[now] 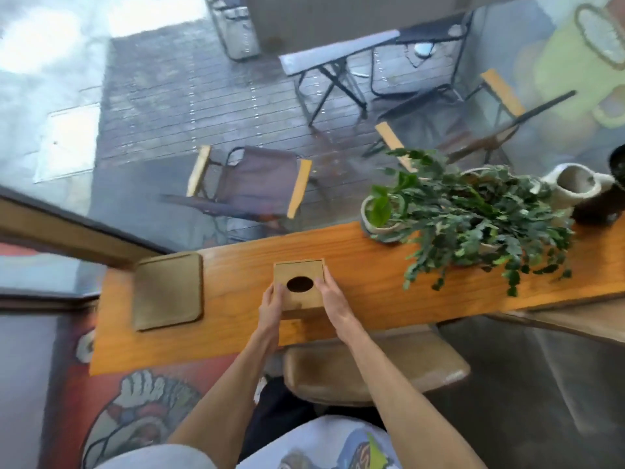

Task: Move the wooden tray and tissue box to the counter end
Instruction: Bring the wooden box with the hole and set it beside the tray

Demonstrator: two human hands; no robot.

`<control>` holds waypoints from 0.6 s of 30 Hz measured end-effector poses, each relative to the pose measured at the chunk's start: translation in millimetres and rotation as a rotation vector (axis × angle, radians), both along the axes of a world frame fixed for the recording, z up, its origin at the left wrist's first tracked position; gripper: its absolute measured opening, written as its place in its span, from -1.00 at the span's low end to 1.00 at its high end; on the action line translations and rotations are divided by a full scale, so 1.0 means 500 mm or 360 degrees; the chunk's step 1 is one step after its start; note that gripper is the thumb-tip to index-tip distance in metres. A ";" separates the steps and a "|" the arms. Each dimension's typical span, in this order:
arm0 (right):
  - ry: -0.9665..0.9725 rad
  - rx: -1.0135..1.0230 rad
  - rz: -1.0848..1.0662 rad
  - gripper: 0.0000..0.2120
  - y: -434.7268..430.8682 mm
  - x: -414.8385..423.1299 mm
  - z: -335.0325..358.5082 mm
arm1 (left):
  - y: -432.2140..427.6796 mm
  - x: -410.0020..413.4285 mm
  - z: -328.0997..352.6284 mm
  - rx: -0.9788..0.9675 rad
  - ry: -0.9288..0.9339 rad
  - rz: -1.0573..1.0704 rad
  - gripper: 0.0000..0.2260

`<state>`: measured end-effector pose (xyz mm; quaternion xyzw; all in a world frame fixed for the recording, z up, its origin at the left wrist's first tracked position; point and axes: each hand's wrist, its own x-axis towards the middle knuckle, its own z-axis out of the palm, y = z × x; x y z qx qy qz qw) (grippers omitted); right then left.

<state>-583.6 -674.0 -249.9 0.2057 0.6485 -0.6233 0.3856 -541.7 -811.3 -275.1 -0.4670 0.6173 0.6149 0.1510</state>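
A square wooden tissue box point(299, 270) with a dark oval opening on top stands in the middle of the orange wooden counter point(355, 282). My left hand point(270, 306) presses against its left side and my right hand point(333, 297) holds its right side, so both grip the box. The flat wooden tray point(167, 291) with rounded corners lies on the counter's left end, well apart from the box and both hands.
A leafy potted plant point(473, 218) spreads over the counter to the right, with a white ceramic pot point(571, 184) and a dark pot point(605, 201) beyond it. A padded stool point(372, 367) stands below the counter. Folding chairs are outside the window.
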 end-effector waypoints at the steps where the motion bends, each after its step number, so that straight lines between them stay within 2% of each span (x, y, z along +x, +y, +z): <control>1: 0.0007 -0.0006 0.0068 -0.41 -0.035 0.002 0.015 | -0.035 0.014 0.009 -0.0013 0.0000 0.0058 -0.42; 4: -0.0002 0.0040 0.0226 -0.31 -0.123 0.014 0.047 | -0.145 0.064 0.011 -0.0039 0.0023 0.0213 -0.23; 8: 0.0275 0.0182 0.0425 -0.31 -0.235 0.045 0.076 | -0.240 0.119 0.107 0.0113 0.0279 0.0425 -0.50; 13: 0.0467 0.0208 0.0574 -0.18 -0.387 0.107 0.094 | -0.386 0.191 0.153 0.0133 0.0457 0.0485 -0.55; 16: 0.0371 0.0091 0.0543 -0.06 -0.467 0.156 0.118 | -0.498 0.240 0.170 0.0127 0.0514 0.0454 -0.64; 18: 0.0221 -0.0028 0.0482 -0.10 -0.521 0.176 0.141 | -0.578 0.274 0.177 0.0179 0.0488 0.0430 -0.74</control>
